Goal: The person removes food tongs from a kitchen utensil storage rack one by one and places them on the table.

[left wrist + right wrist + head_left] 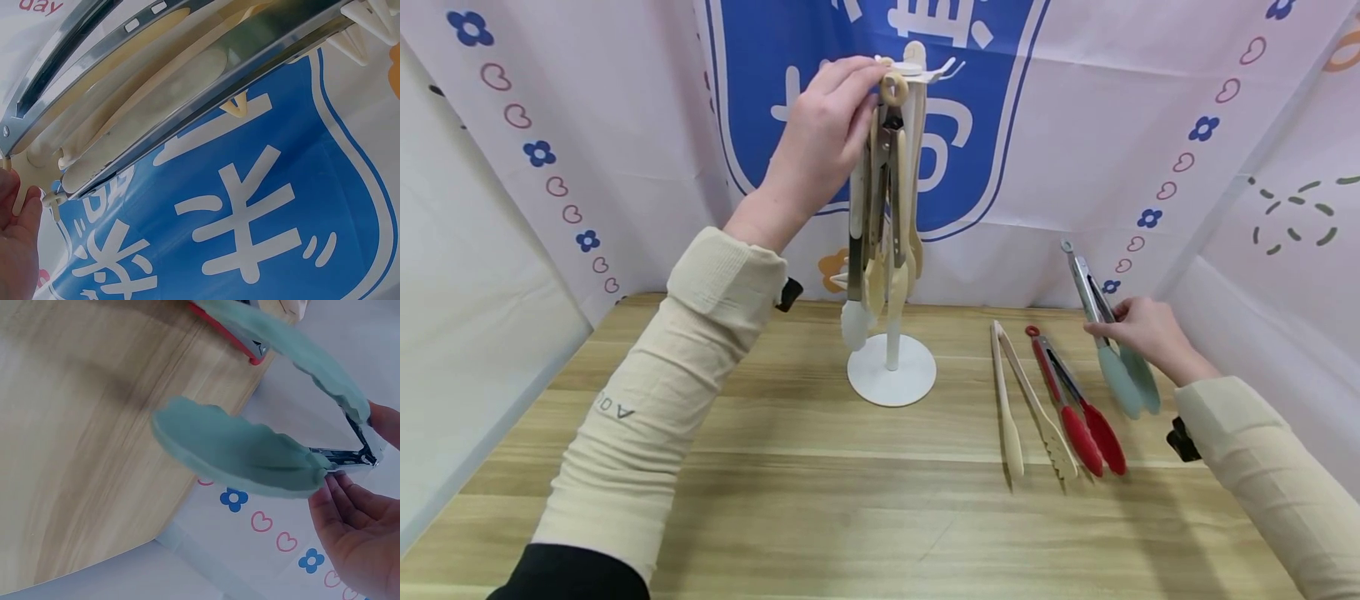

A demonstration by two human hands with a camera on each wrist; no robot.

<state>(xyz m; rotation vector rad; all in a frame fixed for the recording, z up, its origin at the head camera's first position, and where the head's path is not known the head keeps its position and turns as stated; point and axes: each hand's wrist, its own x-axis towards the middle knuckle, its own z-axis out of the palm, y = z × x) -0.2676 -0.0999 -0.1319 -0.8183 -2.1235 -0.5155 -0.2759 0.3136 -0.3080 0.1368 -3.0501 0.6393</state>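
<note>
My left hand [831,125] is at the top of a white utensil stand [891,385], its fingers pinching the ring end of cream-tipped metal tongs [889,158]. These tongs hang upright against the stand among other utensils. In the left wrist view the fingertips of the left hand [20,231] meet the tongs' end by a hook. My right hand [1150,337] grips pale green tongs [1123,379] by their metal arms, above the table's right side. The right wrist view shows the spread green heads [244,450] and the thumb and fingers on opposite arms.
Red tongs [1078,417] and wooden-coloured tongs [1003,400] lie side by side on the wood-grain table [820,517], left of the green pair. White hooks [943,73] stick out at the stand's top. Behind hangs a printed cloth [1000,183] with a blue shield.
</note>
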